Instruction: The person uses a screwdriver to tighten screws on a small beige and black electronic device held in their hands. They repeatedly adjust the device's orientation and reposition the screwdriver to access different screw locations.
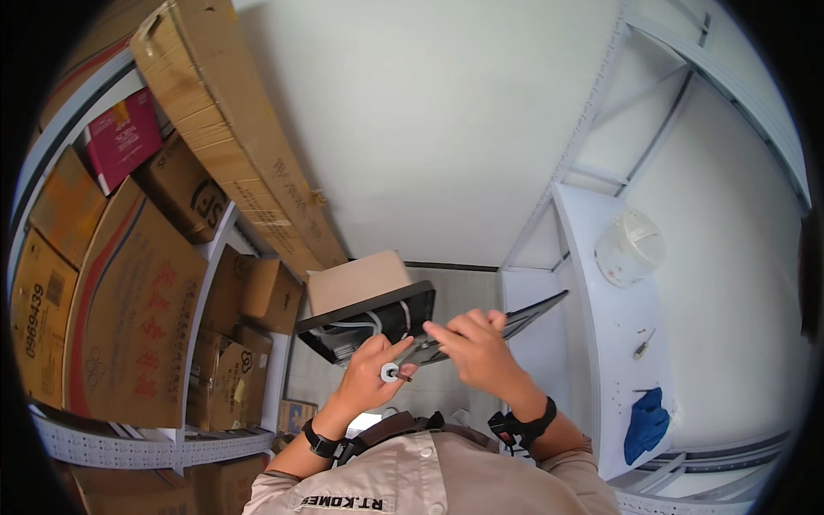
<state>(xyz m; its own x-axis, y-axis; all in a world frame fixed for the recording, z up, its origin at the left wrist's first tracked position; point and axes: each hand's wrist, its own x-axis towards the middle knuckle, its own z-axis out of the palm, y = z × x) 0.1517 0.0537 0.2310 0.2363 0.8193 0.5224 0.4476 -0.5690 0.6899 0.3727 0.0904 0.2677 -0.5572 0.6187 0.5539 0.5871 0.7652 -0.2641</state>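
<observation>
Before me an open black housing (343,322) tilts, with pale cables (367,322) inside and a beige-pink box-like part (360,283) behind it. A thin dark panel (536,313) stands out to its right. My left hand (369,378) is closed round a tool with a round white end (390,372); its index finger stretches toward the housing's near edge. Close to that fingertip is my right hand (479,356), its fingers bent and the index finger reaching left, in front of the panel. What the right fingers grip, if anything, is hidden.
Shelves of cardboard boxes (129,318) fill the left side, where a long carton (240,146) leans on the wall. On the right-hand white shelf (592,343) are a white bucket (629,247), a screwdriver (642,345), small loose parts and a blue cloth (646,425).
</observation>
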